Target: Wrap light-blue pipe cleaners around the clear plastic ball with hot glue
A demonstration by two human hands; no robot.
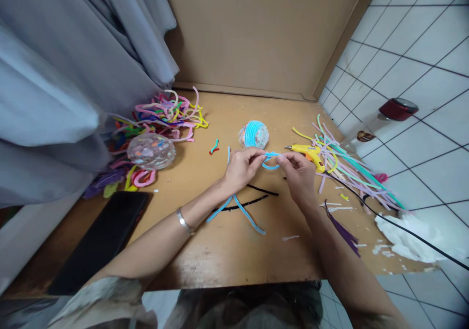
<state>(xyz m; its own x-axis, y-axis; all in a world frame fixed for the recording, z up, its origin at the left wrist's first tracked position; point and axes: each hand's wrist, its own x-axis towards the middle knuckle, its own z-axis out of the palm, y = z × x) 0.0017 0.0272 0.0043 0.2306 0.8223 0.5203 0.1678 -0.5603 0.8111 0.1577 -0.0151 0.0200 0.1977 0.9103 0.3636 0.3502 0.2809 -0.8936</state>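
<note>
I watch left hand [244, 166] and right hand [298, 171] pinch a blue pipe cleaner [272, 155]: probably light, bendy, best gripped either side.

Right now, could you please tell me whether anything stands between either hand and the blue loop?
Nothing visible does: the left hand and right hand pinch the blue loop from either side. The blue-banded ball lies beyond it, not in between.

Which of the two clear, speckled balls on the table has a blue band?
The ball just beyond the left hand: a blue band covers part of it. The other ball, by the colourful tangle at the left, shows no band.
</note>
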